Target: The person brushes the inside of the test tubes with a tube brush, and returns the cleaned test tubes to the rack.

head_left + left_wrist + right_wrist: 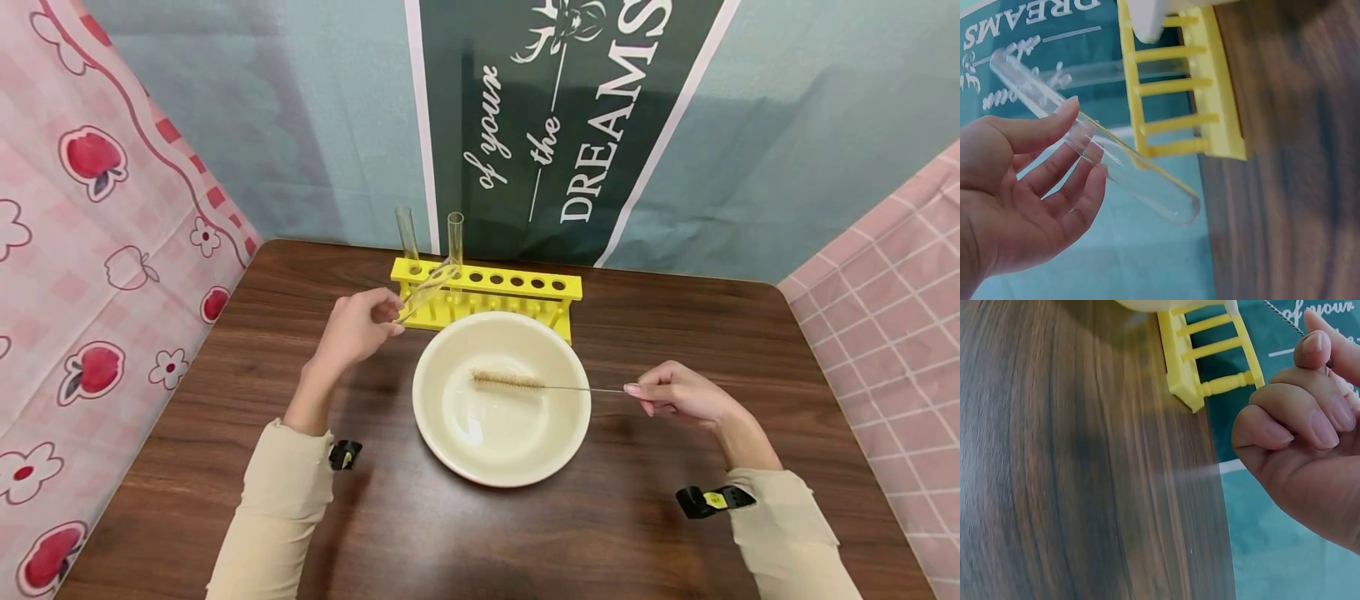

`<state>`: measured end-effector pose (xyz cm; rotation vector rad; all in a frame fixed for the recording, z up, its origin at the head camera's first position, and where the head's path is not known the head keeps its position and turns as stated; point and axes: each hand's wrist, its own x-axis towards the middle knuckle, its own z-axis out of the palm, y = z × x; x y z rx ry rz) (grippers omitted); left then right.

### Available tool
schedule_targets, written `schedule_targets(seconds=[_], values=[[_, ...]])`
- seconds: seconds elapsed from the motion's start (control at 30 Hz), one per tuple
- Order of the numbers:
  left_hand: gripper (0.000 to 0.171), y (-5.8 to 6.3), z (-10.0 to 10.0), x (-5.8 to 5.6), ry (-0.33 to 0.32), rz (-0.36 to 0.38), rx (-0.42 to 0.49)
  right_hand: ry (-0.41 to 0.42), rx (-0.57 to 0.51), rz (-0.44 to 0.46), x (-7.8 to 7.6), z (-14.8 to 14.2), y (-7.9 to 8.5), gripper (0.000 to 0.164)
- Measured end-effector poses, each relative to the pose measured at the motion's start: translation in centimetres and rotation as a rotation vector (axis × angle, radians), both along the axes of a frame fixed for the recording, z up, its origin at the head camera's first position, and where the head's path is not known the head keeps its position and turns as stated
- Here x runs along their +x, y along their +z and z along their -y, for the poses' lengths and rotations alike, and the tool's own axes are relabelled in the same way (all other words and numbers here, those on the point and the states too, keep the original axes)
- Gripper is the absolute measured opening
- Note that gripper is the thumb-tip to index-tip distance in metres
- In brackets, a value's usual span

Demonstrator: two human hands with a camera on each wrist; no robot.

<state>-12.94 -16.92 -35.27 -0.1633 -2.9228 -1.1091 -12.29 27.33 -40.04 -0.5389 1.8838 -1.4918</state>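
A clear glass test tube (426, 293) is pinched between the thumb and fingers of my left hand (358, 327), tilted in front of the left end of the yellow test tube rack (573, 289). In the left wrist view the same test tube (1147, 187) looks see-through, its rounded end pointing away from the fingers. My right hand (686, 396) grips the thin twisted wire handle of a test tube brush (510, 381). The tan bristles lie over the inside of a cream bowl (480, 446); whether they touch it I cannot tell.
Two more clear test tubes, a left one (407, 237) and a right one (456, 237), stand in the rack behind the bowl. Everything rests on a dark wooden table (480, 542). Printed cloths (300, 125) hang behind and at both sides.
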Motion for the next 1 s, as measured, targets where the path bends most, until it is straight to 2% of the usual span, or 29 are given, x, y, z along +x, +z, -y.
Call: schedule_targets(seconds=[0.23, 0.5, 0.73, 0.83, 1.0], values=[[0.021, 1.2, -2.2, -0.9, -0.035, -0.064, -0.001, -0.028, 0.045, 0.010, -0.2, 1.2, 0.1, 0.036], [0.023, 2.4, -5.2, -2.1, -0.031, -0.106, 0.037, -0.058, 0.058, 0.017, -0.1, 1.4, -0.4, 0.035], [0.021, 2.9, -7.9, -4.0, -0.055, -0.170, 0.013, -0.072, 0.055, 0.036, 0.0, 1.6, -0.6, 0.036], [0.020, 2.8, -8.8, -4.8, -0.066, -0.152, 0.003, -0.073, 0.058, 0.033, 0.0, 1.6, -0.7, 0.036], [0.019, 2.5, -9.9, -5.9, -0.043, -0.106, 0.014, -0.069, 0.069, 0.020, 0.0, 1.6, -0.8, 0.036]])
